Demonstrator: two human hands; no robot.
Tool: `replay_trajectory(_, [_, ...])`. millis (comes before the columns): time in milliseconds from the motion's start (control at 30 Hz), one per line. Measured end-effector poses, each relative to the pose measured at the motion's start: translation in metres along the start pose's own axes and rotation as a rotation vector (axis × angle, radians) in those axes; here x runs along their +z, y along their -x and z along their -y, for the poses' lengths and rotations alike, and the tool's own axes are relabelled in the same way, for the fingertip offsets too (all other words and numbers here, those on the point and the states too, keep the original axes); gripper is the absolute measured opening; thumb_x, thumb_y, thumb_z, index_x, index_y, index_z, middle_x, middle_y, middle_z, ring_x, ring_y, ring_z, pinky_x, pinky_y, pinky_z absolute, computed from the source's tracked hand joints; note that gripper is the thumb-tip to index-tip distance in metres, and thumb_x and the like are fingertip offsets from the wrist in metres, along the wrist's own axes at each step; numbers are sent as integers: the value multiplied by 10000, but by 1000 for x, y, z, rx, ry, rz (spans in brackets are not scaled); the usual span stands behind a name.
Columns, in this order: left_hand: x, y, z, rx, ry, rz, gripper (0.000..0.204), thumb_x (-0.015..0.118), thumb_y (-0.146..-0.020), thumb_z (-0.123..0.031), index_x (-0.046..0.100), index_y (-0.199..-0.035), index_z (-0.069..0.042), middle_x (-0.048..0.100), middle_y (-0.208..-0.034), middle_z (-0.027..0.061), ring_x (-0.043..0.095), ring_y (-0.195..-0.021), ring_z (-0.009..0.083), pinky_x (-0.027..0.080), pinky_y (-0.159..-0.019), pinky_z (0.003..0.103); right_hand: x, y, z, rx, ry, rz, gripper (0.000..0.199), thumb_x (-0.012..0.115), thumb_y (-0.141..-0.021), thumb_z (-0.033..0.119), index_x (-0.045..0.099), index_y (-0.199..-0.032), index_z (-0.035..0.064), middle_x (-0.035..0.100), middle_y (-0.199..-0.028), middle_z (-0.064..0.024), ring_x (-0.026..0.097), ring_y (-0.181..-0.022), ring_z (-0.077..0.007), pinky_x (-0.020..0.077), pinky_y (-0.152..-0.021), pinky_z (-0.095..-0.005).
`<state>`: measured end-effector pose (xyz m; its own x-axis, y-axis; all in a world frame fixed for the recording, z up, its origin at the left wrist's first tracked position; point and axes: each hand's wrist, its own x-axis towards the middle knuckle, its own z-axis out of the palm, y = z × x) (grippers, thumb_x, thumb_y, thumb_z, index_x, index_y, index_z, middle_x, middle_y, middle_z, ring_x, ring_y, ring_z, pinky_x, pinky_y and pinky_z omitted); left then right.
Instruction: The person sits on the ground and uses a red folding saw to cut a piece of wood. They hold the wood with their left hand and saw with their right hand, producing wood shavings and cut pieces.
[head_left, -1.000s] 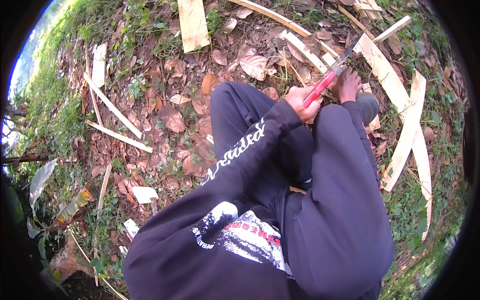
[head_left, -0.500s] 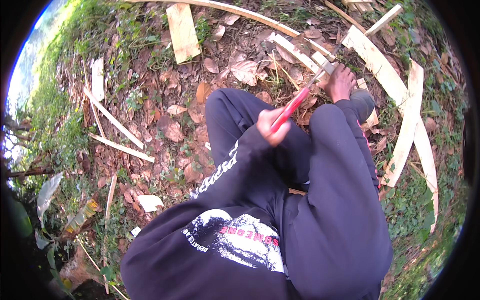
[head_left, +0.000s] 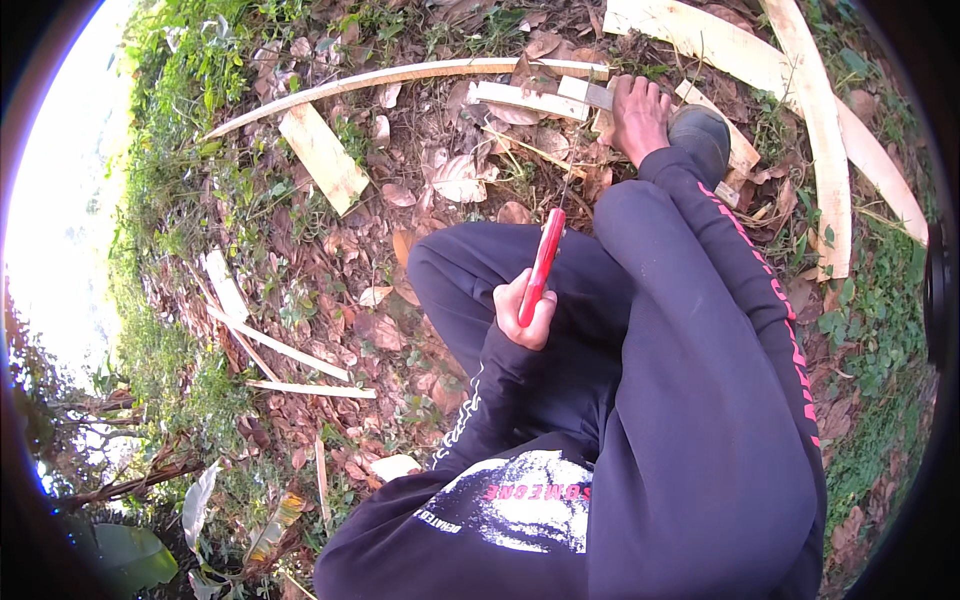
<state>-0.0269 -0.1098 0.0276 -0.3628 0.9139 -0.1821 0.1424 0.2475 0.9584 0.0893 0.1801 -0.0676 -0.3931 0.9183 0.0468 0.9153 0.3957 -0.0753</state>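
Note:
My left hand (head_left: 522, 310) is closed around the red handle of a handsaw (head_left: 541, 265), above my bent left leg. Its thin blade appears nearly edge-on and runs up toward the wood by my right hand. My right hand (head_left: 641, 118) grips down over a short piece of pale wood (head_left: 573, 88) beside my right shoe (head_left: 699, 140). A flat grey strip (head_left: 599, 97) lies across this wood at my fingers; its kind is unclear. Just left of it, a pale wooden strip (head_left: 530, 100) lies on the leaves.
A long curved wooden strip (head_left: 400, 74) stretches across the far side. Wide planks (head_left: 815, 130) cross at the right. A short board (head_left: 325, 160) lies far left, with thin sticks (head_left: 285, 347) nearer. Dry leaves and green plants cover the ground.
My left hand has drawn the saw handle back toward my body, away from the wood. My right hand stays on the wood. The whole view has turned and shifted.

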Motion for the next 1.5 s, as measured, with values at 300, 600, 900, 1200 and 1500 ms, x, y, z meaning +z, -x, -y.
replay_trajectory(300, [15,-59,14,124,14,58,126,549,-816,-68,588,-864,42,529,-637,19,495,-569,91,401,-550,282,-1,-1,-1,6,-25,33,891,951,-522,352,476,-1200,23,549,-1082,-126,545,-1063,-299,428,-867,-446])
replay_trajectory(600, [37,-109,15,191,-29,-45,107,584,-825,-85,546,-778,3,476,-564,17,460,-508,105,367,-501,304,-3,4,9,-24,-31,52,850,953,-530,351,492,-1172,37,559,-1091,-131,562,-1064,-310,446,-867,-459])
replay_trajectory(900, [16,-69,-2,132,-4,15,100,576,-799,-85,546,-762,3,469,-543,47,465,-489,132,374,-502,323,-2,4,6,-4,-47,78,866,952,-543,366,479,-1181,19,559,-1128,-150,556,-1103,-332,433,-888,-486])
replay_trajectory(1200, [-4,-7,2,194,-20,21,115,516,-785,-32,598,-848,18,493,-555,28,503,-463,135,380,-494,287,-7,-2,0,5,-17,89,871,947,-570,349,471,-1217,14,554,-1134,-166,546,-1109,-339,420,-917,-491])
replay_trajectory(1500, [17,-78,25,257,-16,22,120,556,-798,-74,593,-817,38,513,-604,38,492,-547,118,402,-537,320,0,-5,1,11,-75,104,836,945,-566,318,483,-1193,13,551,-1133,-178,539,-1114,-354,414,-903,-509])
